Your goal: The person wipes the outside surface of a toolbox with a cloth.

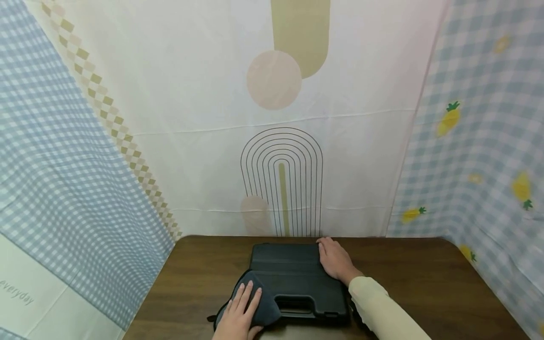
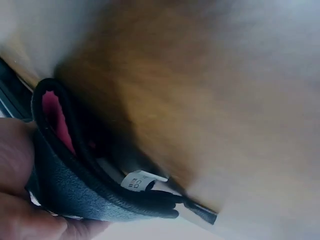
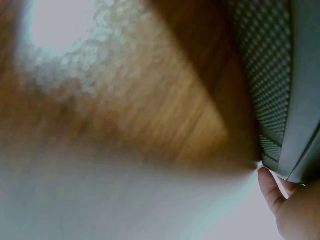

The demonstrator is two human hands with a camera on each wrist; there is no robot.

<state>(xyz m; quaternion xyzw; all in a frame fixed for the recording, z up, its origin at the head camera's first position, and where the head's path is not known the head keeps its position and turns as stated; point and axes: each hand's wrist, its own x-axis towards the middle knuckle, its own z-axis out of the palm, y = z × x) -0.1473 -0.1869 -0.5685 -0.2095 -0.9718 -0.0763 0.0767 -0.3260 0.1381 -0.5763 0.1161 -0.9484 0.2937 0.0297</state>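
Observation:
A dark hard plastic case (image 1: 297, 283) lies flat on the table, its carry handle (image 1: 297, 315) toward me. My left hand (image 1: 241, 309) rests with extended fingers on a dark blue padded fabric piece (image 1: 267, 302), which covers the case's near left corner. Black trim, a pink lining and a small white label (image 2: 137, 181) show on that fabric piece (image 2: 75, 185) in the left wrist view; its exact kind is unclear. My right hand (image 1: 335, 259) holds the case's far right corner, fingertips at the edge. The right wrist view shows the case's textured side (image 3: 270, 85) beside the thumb.
The brown wooden table (image 1: 182, 283) extends to both sides of the case. A patterned white cloth (image 1: 204, 170) hangs behind it, with checked cloths (image 1: 433, 179) at the sides. A dark object (image 1: 359, 321), mostly hidden, lies by the right sleeve (image 1: 378, 302).

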